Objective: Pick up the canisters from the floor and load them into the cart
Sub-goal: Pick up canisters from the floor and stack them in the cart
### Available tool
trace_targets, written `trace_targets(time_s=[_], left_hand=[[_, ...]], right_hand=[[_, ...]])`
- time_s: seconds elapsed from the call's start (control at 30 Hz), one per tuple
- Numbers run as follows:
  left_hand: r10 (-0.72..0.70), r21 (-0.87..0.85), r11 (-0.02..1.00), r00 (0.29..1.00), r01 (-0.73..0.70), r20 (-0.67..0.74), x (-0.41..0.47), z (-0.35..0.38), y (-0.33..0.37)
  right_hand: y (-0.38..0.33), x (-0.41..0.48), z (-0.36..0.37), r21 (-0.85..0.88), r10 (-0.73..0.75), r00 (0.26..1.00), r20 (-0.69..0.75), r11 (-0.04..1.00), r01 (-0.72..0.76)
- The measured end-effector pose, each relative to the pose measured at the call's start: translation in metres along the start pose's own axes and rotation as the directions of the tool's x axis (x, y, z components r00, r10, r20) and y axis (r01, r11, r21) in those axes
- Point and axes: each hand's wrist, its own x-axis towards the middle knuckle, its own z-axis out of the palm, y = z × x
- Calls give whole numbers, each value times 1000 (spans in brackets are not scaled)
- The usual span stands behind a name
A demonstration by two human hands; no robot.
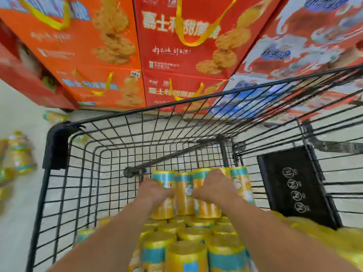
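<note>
Within cart (pixel 57 144), left hand (pixel 155 191) and right hand (pixel 214 187) grip canisters (pixel 184 201).

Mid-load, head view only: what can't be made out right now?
Head view:
- Floor canisters: motion-blurred and cut by the left edge, so no count.
- Fingertips of left hand and right hand: out of sight, curled round the held canisters.
- Cart bottom: covered by upright canisters and both forearms.
- Canister labels: too blurred to read.
</note>
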Motion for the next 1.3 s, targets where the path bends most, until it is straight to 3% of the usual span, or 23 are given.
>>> trace_targets(time_s=[0.33,0.47,0.6,0.83,1.0,1.1,1.2,1.3], left_hand=[[-27,50,998,999,26,24,6,7,-14],[85,65,994,996,-86,6,-22,-18,-4],[296,163,946,952,-281,-75,-63,-53,3],[592,248,792,800,-558,-92,-150,-105,-36],[667,335,722,738,-606,-101,-211,-117,-102],[694,430,683,709,-591,-127,-235,-105,-139],[719,528,642,675,-556,-165,-248,-82,-168],[772,585,600,588,-545,-244,-248,-52,-191]], right_hand=[[7,22,23,-21,6,1000,15,1000,-6],[4,-1,-4,-8,-40,999,-22,999,40],[1,-47,-25,45,-141,974,-177,988,151],[19,-177,-6,78,-205,790,-578,950,303],[52,-252,29,-77,-251,738,-626,962,261],[82,-272,55,-191,-330,635,-699,941,280],[122,-277,74,-269,-391,587,-709,919,288],[156,-274,87,-390,-487,514,-706,873,292]])
